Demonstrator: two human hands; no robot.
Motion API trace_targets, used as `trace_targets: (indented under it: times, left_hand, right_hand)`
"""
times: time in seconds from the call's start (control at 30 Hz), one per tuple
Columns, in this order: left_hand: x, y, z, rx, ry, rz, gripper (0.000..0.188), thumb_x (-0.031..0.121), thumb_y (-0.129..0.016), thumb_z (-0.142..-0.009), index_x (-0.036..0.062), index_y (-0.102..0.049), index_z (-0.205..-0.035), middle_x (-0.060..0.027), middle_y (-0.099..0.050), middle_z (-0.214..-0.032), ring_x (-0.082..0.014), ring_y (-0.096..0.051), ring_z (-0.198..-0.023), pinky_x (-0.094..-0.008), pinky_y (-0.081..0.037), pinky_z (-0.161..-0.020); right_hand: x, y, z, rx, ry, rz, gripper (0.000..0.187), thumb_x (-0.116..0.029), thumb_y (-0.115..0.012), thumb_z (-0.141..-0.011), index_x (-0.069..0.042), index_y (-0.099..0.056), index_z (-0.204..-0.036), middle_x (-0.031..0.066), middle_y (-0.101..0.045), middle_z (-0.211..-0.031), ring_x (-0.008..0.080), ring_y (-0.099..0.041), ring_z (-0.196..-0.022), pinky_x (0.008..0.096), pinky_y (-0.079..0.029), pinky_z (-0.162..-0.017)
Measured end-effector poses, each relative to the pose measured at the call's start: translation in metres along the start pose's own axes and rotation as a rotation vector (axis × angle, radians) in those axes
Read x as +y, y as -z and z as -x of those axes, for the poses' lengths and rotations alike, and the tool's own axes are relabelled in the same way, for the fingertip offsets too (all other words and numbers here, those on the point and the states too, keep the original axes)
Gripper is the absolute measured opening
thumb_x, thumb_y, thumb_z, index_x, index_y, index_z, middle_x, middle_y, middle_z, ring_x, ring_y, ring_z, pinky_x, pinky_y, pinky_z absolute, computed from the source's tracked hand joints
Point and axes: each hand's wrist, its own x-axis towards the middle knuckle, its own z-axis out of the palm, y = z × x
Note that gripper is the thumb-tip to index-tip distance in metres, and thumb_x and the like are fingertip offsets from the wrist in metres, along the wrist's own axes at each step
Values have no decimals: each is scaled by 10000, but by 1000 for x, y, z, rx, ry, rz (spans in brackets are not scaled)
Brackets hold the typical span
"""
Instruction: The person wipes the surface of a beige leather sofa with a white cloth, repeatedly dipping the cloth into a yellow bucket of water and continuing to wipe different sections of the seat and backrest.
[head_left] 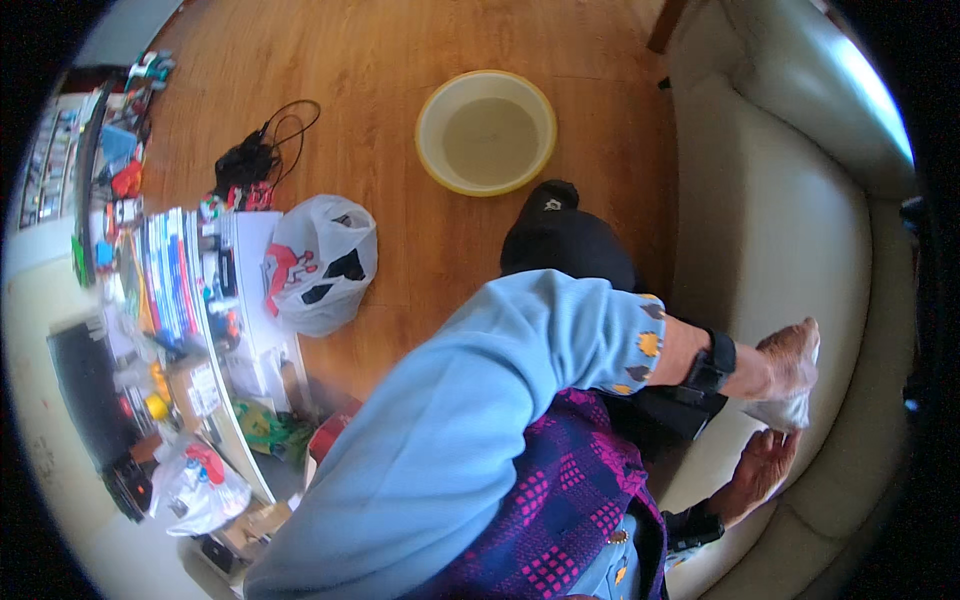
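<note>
My left arm, in a light blue sleeve with a black wristband, reaches across to the right over a pale sofa [780, 200]. My left hand [788, 362] is closed on a greyish-white cloth [785, 411], which hangs below its palm. Just beneath, my right hand [757, 474] has its fingertips at the lower edge of the same cloth, fingers slightly bent. Another black band circles the right wrist. The cloth is bunched, and the fingers partly cover it.
A white basin [487, 133] with a yellow rim holds cloudy water on the wooden floor, beyond my dark-clad leg [565, 245]. To the left lie a stuffed white plastic bag [325, 265] and a black bundle with a cable [245, 165]. A cluttered shelf [225, 370] lines the left side.
</note>
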Motion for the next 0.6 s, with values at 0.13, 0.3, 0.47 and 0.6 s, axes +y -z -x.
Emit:
trace_targets:
  times: [0.13,0.3,0.47,0.6]
  left_hand:
    - [24,16,9,-49,102,-1,489,-8,-689,-736,-5,-416,-1142,-225,-633,-816,-421,-678,-844,-514,-532,-740]
    - [31,28,17,-129,-124,-19,393,14,-725,-711,46,-563,-1068,-210,-658,-799,-380,-683,-779,-477,-538,-716]
    - [24,28,9,-277,-307,-441,218,163,-736,-700,15,-701,-855,-211,-673,-809,-370,-687,-825,-441,-540,-747]
    - [-1,38,18,-349,-542,-193,272,255,-725,-724,12,-673,-837,-228,-650,-803,-368,-664,-784,-441,-525,-715]
  right_hand:
    - [-19,1,-10,-133,-41,16,289,-249,-539,-1012,-5,-582,-1161,110,-670,-1069,167,-634,-847,301,-511,-760]
    - [-13,-21,5,-9,37,165,406,-180,-587,-965,28,-519,-1307,163,-668,-1077,192,-642,-955,306,-513,-825]
    - [-6,-52,23,-6,242,420,547,-32,-607,-873,67,-446,-1386,188,-657,-1067,203,-630,-984,306,-500,-863]
    - [-9,-70,34,57,321,544,534,-4,-589,-867,65,-455,-1378,196,-632,-1174,226,-621,-1030,316,-487,-910]
